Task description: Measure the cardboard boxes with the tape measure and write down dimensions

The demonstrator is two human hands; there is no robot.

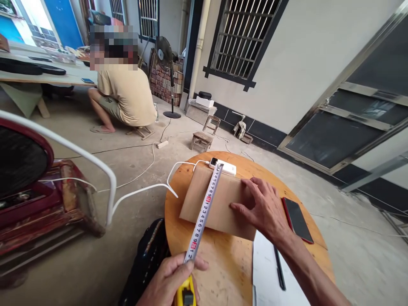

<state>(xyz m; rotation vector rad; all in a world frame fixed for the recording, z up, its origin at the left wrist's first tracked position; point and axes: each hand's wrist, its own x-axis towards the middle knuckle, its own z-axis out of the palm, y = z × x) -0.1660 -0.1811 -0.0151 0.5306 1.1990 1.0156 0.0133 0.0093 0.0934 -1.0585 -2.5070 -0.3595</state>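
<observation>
My left hand point(172, 276) is closed around a yellow tape measure point(185, 293) at the bottom centre. Its silver blade point(204, 212) runs out across a brown cardboard box point(219, 199), and the tip reaches the box's far edge. Numbers in black with red tens marks face up. On the right end of the box rests my right hand point(261, 204), thumb on the top face and fingers at the far edge, gripping it. Beyond the box, touching or close to the blade's tip, lies a white power bank point(225, 167) with a cable.
A round wooden table point(223, 263) carries everything. On it are a red-cased phone point(297, 220), white paper point(264, 263) and a black pen point(279, 270). A white tube frame point(105, 170) stands left. Farther off, a person point(127, 93) squats near a fan point(172, 80) and small chair point(204, 136).
</observation>
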